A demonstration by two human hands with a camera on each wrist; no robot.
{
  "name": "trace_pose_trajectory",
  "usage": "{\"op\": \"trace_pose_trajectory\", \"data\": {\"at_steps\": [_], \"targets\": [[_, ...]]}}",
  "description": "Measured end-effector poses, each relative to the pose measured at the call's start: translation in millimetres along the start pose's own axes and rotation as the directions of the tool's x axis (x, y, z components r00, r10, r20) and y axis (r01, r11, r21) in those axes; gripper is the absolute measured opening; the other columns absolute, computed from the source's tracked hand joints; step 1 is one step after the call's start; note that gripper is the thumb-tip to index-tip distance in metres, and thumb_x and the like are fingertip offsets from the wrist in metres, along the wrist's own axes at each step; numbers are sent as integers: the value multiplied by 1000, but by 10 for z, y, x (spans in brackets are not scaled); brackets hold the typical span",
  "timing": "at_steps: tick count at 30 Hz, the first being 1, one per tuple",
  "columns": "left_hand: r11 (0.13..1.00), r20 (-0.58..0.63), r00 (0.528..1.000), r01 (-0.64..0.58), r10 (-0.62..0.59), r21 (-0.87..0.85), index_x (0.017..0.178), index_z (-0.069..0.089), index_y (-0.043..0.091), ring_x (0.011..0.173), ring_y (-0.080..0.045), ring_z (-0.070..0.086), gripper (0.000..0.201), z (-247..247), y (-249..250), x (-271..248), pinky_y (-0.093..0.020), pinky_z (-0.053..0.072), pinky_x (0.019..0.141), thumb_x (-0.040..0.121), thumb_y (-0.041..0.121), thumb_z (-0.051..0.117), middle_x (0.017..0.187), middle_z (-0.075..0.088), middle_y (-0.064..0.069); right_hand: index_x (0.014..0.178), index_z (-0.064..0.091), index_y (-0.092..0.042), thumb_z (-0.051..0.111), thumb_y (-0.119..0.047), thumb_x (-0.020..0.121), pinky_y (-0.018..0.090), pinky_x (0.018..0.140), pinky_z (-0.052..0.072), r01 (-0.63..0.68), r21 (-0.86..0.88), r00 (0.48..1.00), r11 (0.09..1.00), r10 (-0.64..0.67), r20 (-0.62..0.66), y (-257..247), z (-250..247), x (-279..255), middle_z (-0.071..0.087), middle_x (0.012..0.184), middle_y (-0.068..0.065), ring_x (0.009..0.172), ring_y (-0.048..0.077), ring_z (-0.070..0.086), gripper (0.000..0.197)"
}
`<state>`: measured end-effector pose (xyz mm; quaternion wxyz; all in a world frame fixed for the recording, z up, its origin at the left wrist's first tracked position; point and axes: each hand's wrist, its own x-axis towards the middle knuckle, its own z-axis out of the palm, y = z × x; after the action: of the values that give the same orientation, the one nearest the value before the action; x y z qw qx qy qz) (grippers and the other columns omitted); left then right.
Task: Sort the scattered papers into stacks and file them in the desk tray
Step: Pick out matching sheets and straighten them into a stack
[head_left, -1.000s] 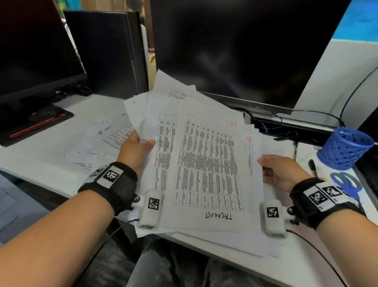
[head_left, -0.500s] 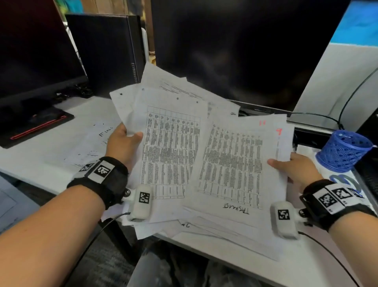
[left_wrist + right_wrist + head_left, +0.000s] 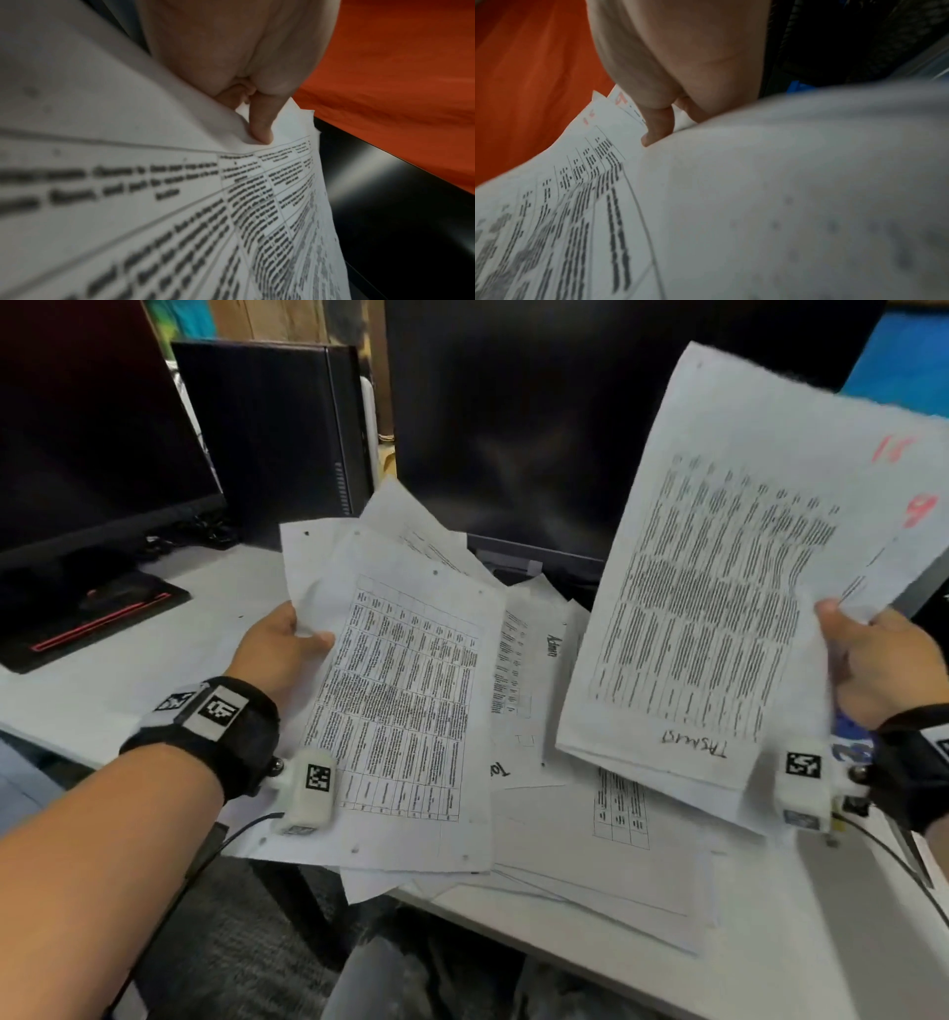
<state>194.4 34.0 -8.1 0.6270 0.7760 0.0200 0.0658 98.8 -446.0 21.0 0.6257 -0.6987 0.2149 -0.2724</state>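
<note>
My left hand (image 3: 287, 644) pinches the left edge of a bundle of printed table sheets (image 3: 400, 701), thumb on top, held low over the desk edge. In the left wrist view the thumb (image 3: 259, 123) presses on that bundle (image 3: 180, 203). My right hand (image 3: 868, 660) grips a second bundle of sheets (image 3: 719, 588) with red marks at its top corner, lifted high and tilted up to the right. The right wrist view shows the thumb (image 3: 657, 125) on those sheets (image 3: 731, 203). More loose papers (image 3: 580, 824) lie on the white desk (image 3: 770, 942) between the two bundles. No desk tray is visible.
A dark monitor (image 3: 565, 413) stands behind the papers, another monitor (image 3: 87, 428) at the left with a red-trimmed base (image 3: 92, 613), and a black computer case (image 3: 277, 433) between them. The desk's front edge runs under the papers, with dark floor below.
The single fanned pile has split into two bundles. My right hand has carried its bundle up and to the right; the left bundle stays low, and loose sheets between them are uncovered.
</note>
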Motion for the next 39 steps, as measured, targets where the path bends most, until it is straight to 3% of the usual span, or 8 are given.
{"op": "trace_pose_trajectory", "data": {"at_steps": [4, 6, 10, 17, 28, 32, 37, 39], "targets": [[999, 144, 990, 16, -10, -43, 121, 59, 22, 90, -7, 67, 36, 118, 93, -1, -19, 53, 86, 90, 3, 56, 101, 70, 6, 125, 50, 9, 53, -27, 97, 2, 41, 39, 44, -177, 985, 983, -13, 173, -179, 295, -43, 72, 65, -13, 42, -12, 55, 46], [998, 214, 977, 23, -11, -51, 117, 62, 28, 105, -17, 65, 39, 152, 131, 13, -42, 46, 101, 88, 2, 57, 111, 70, 1, 113, 61, -2, 56, -20, 95, 11, 53, 52, 57, -242, 959, 969, 14, 282, -182, 463, -40, 75, 79, -7, 53, -5, 64, 26], [999, 350, 937, 8, 9, -47, 115, 61, 31, 109, -14, 64, 40, 255, 230, -13, -37, 44, 100, 90, 0, 55, 115, 69, 5, 87, 68, -27, 67, -28, 87, 42, 93, 50, 163, -367, 916, 916, -3, 400, -214, 733, -45, 72, 98, -4, 95, 22, 67, 2], [996, 392, 918, -24, 54, -81, 122, 59, 20, 102, -13, 67, 44, 311, 274, -54, -27, 51, 86, 84, -2, 63, 114, 69, 3, 117, 64, -21, 63, -21, 90, 45, 100, 47, 166, -350, 802, 922, 80, 592, -180, 1083, -215, 70, 114, -1, 103, 18, 67, 27], [961, 369, 894, 195, -256, 194, 100, 67, 13, 81, -23, 66, 12, 348, 60, 6, -32, 51, 73, 91, 9, 60, 96, 72, -7, 124, 55, -16, 61, -18, 92, 18, 70, 45, 142, -333, 943, 932, -25, 331, -162, 982, -225, 64, 112, -4, 88, 6, 62, 33], [899, 203, 961, 87, -190, 430, 117, 63, 9, 96, -35, 62, 26, 428, 101, -70, -41, 49, 84, 96, 20, 51, 105, 66, -17, 124, 57, -11, 62, -13, 90, 34, 87, 51, -23, -214, 979, 977, 65, 191, -127, 886, -65, 66, 116, 2, 98, 19, 65, 34], [969, 152, 957, 245, -247, 34, 116, 59, 8, 77, -22, 61, 22, 461, 119, -69, -26, 53, 63, 99, 14, 46, 109, 66, -12, 120, 59, -3, 53, -4, 94, 44, 103, 44, -294, -139, 913, 946, 321, 251, -73, 864, -59, 65, 117, 12, 106, 28, 63, 26], [954, 183, 941, 297, -285, -47, 120, 58, 4, 93, -27, 64, 25, 553, 131, -77, -38, 54, 84, 99, 10, 46, 114, 65, -14, 126, 56, 0, 54, -3, 93, 50, 102, 44, -316, -189, 897, 930, 358, 261, -4, 970, -182, 63, 123, 17, 112, 34, 60, 33]]}}
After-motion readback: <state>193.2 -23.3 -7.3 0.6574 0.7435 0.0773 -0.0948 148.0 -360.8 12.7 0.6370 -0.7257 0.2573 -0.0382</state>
